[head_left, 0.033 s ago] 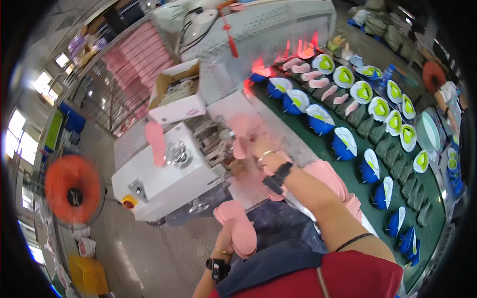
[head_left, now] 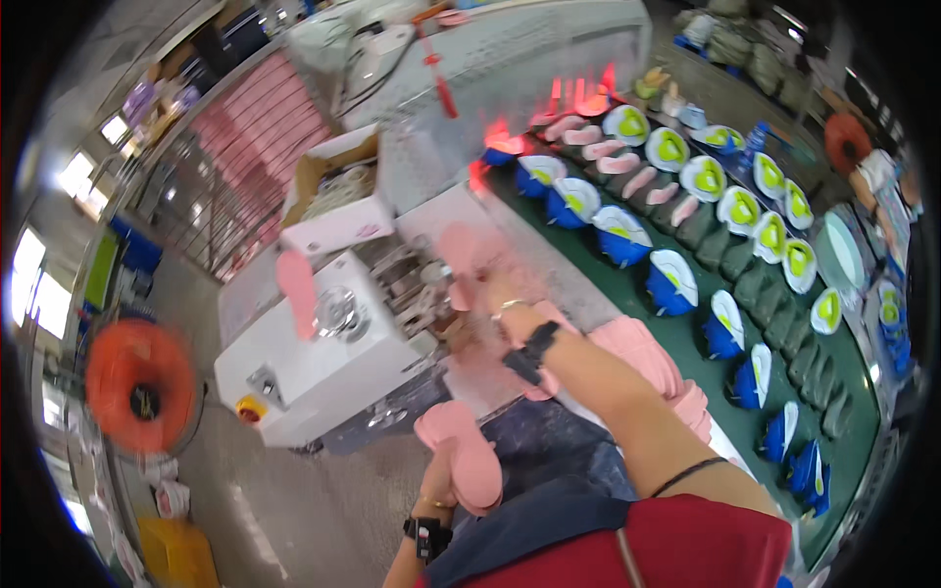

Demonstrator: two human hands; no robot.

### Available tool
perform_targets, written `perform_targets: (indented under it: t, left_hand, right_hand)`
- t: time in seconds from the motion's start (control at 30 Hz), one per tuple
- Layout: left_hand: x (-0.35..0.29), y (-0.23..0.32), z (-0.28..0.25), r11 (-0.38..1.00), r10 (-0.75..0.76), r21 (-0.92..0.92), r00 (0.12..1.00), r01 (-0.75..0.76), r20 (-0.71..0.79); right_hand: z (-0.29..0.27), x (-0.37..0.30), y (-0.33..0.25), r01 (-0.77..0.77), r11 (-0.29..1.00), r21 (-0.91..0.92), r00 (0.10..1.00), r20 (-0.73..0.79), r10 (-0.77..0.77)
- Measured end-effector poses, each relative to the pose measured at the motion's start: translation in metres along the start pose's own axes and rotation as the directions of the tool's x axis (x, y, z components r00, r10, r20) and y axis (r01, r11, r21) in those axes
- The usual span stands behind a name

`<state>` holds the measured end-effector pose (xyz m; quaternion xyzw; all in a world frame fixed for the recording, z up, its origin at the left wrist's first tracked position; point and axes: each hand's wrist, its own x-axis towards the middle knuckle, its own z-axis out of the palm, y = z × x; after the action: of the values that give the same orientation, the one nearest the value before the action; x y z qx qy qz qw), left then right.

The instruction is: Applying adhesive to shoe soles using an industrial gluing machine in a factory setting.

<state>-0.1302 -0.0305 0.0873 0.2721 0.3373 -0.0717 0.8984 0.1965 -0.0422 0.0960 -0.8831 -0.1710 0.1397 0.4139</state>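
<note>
My left hand (head_left: 441,478) is closed round a small stack of pink shoe insoles (head_left: 474,470), held low in front of my body. My right hand (head_left: 504,294) reaches to the metal working head (head_left: 407,284) of a white bench machine (head_left: 319,363). Its fingers, partly blurred, are closed at the edge of a pink insole (head_left: 461,294) beside that head. Just beyond lies another blurred pink shape (head_left: 458,247), perhaps part of the same insole. One more single insole (head_left: 296,292) rests on top of the machine, next to a round metal knob (head_left: 338,312).
Pink insoles (head_left: 642,358) lie piled right of my right forearm. A green conveyor (head_left: 627,299) carries blue-and-white shoe uppers (head_left: 622,235), dark shoe forms and insoles. Behind the machine stands an open carton (head_left: 338,225). An orange fan (head_left: 142,387) is at left; another person (head_left: 882,196) stands far right.
The whole view has shifted slightly to the left. Both hands keep nearly the same places relative to the machine and the insoles.
</note>
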Motion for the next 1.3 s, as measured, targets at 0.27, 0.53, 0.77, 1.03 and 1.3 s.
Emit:
perform_targets:
  t: [0.27, 0.53, 0.77, 1.03, 1.3]
  left_hand:
    - [0.020, -0.002, 0.009, 0.996, -0.085, -0.022, 0.993, 0.083, -0.082]
    - [0.051, -0.008, 0.034, 0.996, -0.092, -0.006, 0.993, 0.092, -0.069]
    - [0.066, -0.019, 0.043, 0.993, -0.103, 0.056, 0.991, 0.108, -0.087]
    - [0.042, -0.013, 0.076, 0.914, 0.207, 0.378, 0.970, -0.147, -0.125]
    - [0.006, 0.008, 0.069, 0.992, 0.115, 0.057, 0.993, -0.114, -0.008]
  right_hand:
    - [-0.044, 0.075, 0.075, -0.153, 0.936, 0.317, 0.918, -0.306, 0.253]
    - [-0.294, 0.043, 0.337, -0.242, 0.886, 0.395, 0.536, -0.707, 0.461]
    - [-0.318, 0.083, 0.350, -0.084, 0.961, 0.262, 0.562, -0.784, 0.263]
    - [-0.101, -0.139, 0.093, 0.179, 0.923, 0.339, 0.929, 0.252, -0.272]
    - [-0.055, -0.148, 0.067, -0.045, 0.967, 0.249, 0.964, 0.264, -0.023]
